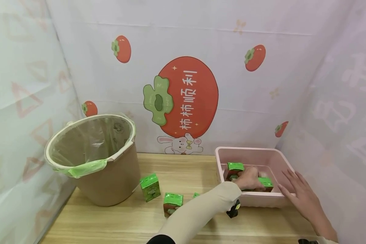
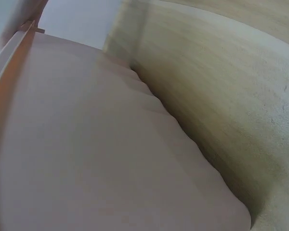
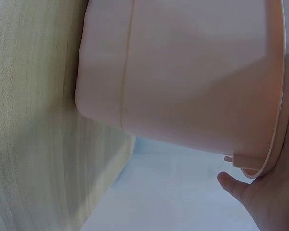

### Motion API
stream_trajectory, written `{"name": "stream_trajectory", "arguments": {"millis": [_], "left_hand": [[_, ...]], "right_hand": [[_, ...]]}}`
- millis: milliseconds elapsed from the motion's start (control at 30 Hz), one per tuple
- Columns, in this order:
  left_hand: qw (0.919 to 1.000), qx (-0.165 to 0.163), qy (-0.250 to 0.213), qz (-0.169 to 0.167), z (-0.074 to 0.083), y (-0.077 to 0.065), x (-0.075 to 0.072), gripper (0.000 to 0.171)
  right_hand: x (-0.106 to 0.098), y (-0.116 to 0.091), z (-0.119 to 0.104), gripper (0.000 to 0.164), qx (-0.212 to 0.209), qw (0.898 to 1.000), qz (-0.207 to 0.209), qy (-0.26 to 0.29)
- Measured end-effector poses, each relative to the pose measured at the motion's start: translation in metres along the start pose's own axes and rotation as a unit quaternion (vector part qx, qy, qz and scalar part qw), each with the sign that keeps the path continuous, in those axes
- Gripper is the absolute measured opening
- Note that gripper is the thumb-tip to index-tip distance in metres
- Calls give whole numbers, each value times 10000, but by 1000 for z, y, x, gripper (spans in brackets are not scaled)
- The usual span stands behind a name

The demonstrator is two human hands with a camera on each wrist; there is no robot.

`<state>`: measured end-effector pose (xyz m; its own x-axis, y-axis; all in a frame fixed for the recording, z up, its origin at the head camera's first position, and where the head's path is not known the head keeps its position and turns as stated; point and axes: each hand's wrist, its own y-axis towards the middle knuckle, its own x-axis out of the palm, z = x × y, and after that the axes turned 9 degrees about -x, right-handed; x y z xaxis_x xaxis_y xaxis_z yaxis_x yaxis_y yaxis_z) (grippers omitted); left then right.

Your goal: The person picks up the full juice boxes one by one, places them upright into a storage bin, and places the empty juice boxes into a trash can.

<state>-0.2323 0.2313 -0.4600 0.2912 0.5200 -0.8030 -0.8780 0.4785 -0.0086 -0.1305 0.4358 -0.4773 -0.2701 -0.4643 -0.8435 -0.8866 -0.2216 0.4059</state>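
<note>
Reaching into a pink bin (image 1: 247, 200), the left hand (image 1: 249, 178), one green-topped box (image 1: 266, 182) just right of its fingers, another box (image 1: 235, 166) left of them, whether they clamp any I cannot tell, right hand (image 1: 306, 198) on the rim, fingers apart

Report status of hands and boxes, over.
Left hand inside pink bin by green-topped boxes, grip unclear. Right hand at rim. Sleeve partly hides another box.

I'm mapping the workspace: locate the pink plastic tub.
In the head view, the pink plastic tub stands at right on the table, left hand inside, right hand at its rim.
</note>
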Motion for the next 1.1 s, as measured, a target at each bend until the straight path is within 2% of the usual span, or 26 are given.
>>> {"name": "stream_trajectory", "arguments": {"millis": [267, 400, 533, 733, 833, 933, 1100], "left_hand": [[9991, 37, 402, -100, 3, 0, 0, 29], [9995, -66, 243, -170, 4, -1, -3, 28], [9996, -152, 58, -239, 3, -2, -3, 38], [9993, -141, -110, -321, 1, -8, -8, 44], [9994, -85, -15, -350, 0, -8, -10, 45], [9992, -68, 78, -397, 2, -9, -15, 47], [9980, -47, -289, -565, 4, -14, -27, 51]], "right_hand": [[0, 1, -2, 64, 78, 9999, -26, -92], [1, 0, -1, 63, 60, 9999, 21, -96], [2, 0, -1, 62, 30, 9999, 57, -82], [2, 0, -1, 60, -52, 9999, 103, -73], [2, 0, -1, 60, -44, 9999, 87, -122], [1, 1, -1, 61, 0, 9998, 55, -176], [0, 2, -1, 61, 41, 9998, 15, -200]]}}
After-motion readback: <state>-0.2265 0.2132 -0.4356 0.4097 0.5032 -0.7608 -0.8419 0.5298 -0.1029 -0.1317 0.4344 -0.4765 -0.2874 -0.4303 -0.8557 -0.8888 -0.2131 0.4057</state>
